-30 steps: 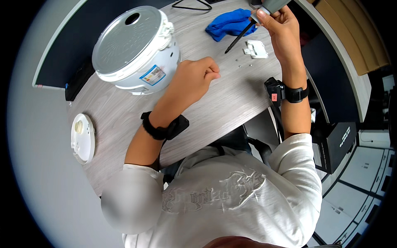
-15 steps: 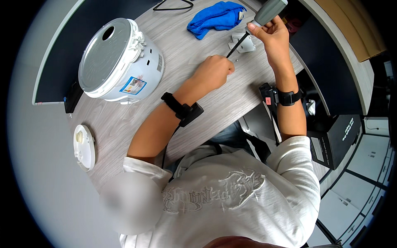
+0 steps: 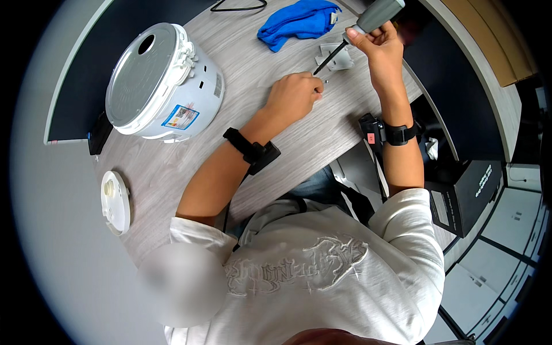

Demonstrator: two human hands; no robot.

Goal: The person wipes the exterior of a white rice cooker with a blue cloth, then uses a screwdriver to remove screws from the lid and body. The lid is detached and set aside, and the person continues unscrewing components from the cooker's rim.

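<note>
My right hand (image 3: 382, 50) grips a screwdriver (image 3: 376, 16) with a grey handle, thumb and fingers closed near the collar. Its dark shaft slants down to the left, the tip ending at the fingers of my left hand (image 3: 294, 96). That hand rests low over the table with its fingers curled in; whatever they pinch is hidden. Beside the left fingertips lies a tiny metal piece (image 3: 326, 81), perhaps a screw. Just behind the shaft sits a white plastic part (image 3: 342, 60) with small holes.
A white bucket-shaped appliance (image 3: 195, 95) with a grey lid stands at left. The round white cover (image 3: 118, 204) lies near the table's left edge. At the back are a blue cloth (image 3: 299, 24) and a black cable (image 3: 238, 8). A black box (image 3: 468, 195) is at right, off the table.
The screwdriver handle has shifted slightly to the right, so the shaft leans a little more. Both hands stay in nearly the same place; the whole view has shifted slightly.
</note>
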